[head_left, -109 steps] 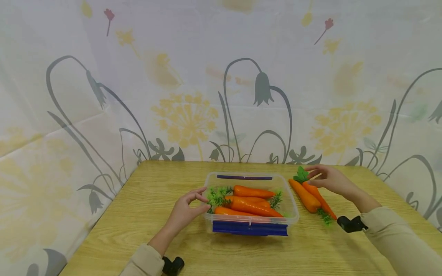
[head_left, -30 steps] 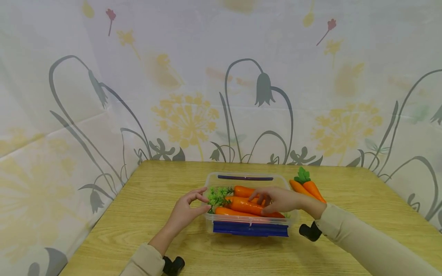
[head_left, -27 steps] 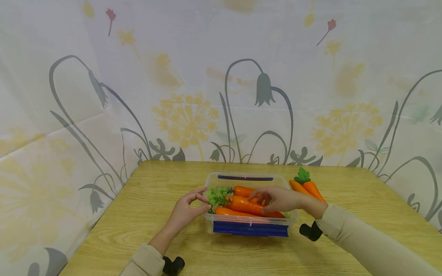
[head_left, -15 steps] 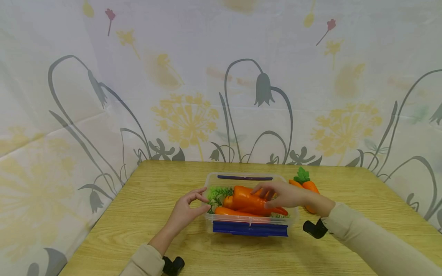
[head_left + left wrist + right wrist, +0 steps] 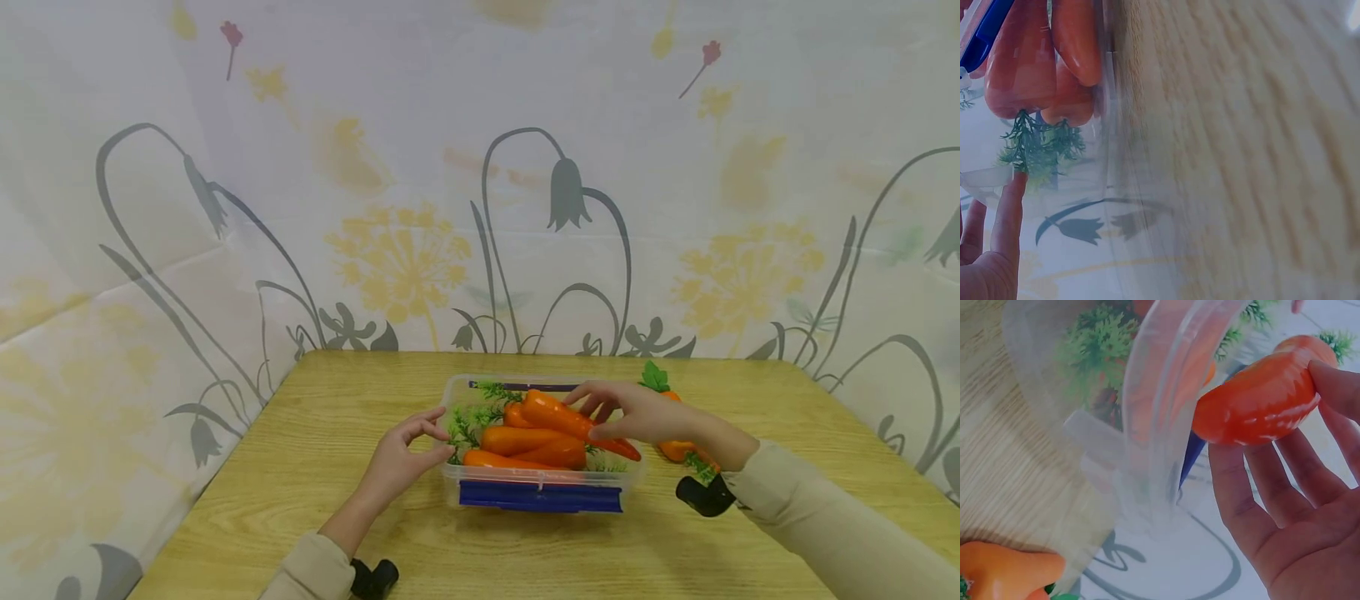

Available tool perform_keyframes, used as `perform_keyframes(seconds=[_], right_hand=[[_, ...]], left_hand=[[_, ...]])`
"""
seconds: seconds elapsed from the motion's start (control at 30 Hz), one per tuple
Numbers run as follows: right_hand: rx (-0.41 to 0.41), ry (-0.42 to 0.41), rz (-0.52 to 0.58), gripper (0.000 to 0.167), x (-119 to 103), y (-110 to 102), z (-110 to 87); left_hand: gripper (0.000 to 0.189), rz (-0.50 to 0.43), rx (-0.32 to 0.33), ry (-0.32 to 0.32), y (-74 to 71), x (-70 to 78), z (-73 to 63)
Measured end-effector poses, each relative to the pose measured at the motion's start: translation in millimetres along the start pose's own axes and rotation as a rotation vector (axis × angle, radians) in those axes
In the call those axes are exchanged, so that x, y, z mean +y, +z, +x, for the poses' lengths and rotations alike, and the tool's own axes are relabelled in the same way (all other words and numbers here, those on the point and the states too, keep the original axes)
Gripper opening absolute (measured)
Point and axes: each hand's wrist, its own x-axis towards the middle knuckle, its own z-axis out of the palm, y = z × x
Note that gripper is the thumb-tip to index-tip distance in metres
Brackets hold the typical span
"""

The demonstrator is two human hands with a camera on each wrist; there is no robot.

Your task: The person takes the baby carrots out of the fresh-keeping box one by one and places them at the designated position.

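My right hand (image 5: 645,412) pinches a glossy orange toy carrot (image 5: 551,410) between thumb and fingers. The carrot slants over the back right of a clear plastic box (image 5: 450,477), raised above the other carrots (image 5: 521,439), its red tip pointing right. In the right wrist view the held carrot (image 5: 1257,403) shows above the box's rim. My left hand (image 5: 405,454) stays at the box's left side, fingers loosely bent; in the left wrist view a fingertip (image 5: 1018,181) touches or nearly touches the clear wall. Several carrots with green fronds lie inside the box.
To the right of the box, carrots (image 5: 677,450) lie on the wooden table (image 5: 300,492), partly hidden by the right hand, with a green leafy top (image 5: 655,377) behind. A blue latch (image 5: 540,497) hangs at the box's front. A flower-printed cloth (image 5: 420,150) stands behind the table.
My right hand reached from the loose carrots into the box, took hold of a carrot, then raised and shifted it toward the back right. My left hand has stayed in place.
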Motion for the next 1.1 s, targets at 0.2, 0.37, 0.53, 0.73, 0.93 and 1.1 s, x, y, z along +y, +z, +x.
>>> perform_keyframes(seconds=[0.2,0.37,0.53,0.73,0.93,1.1], right_hand=[[0.049,0.010,0.002,0.041,7,-5,-9.2],[0.070,0.004,0.030,0.042,11,-8,-18.8],[0.140,0.016,-0.017,0.044,16,-10,-29.6],[0.202,0.075,0.029,0.046,26,-12,-44.2],[0.271,0.145,0.035,0.048,38,-14,-58.2],[0.303,0.176,0.064,0.049,45,-17,-70.4]], left_hand=[[0.011,0.004,-0.003,0.000,-0.6,-0.3,-0.2],[0.010,0.006,-0.005,-0.001,-1.0,0.3,-0.5],[0.011,0.004,-0.011,0.001,-1.0,-0.1,-0.4],[0.013,-0.002,-0.014,0.013,-0.5,-0.5,0.3],[0.012,0.000,-0.005,-0.001,-0.4,0.1,-0.7],[0.012,-0.001,-0.004,-0.002,-0.7,1.6,-1.4]])
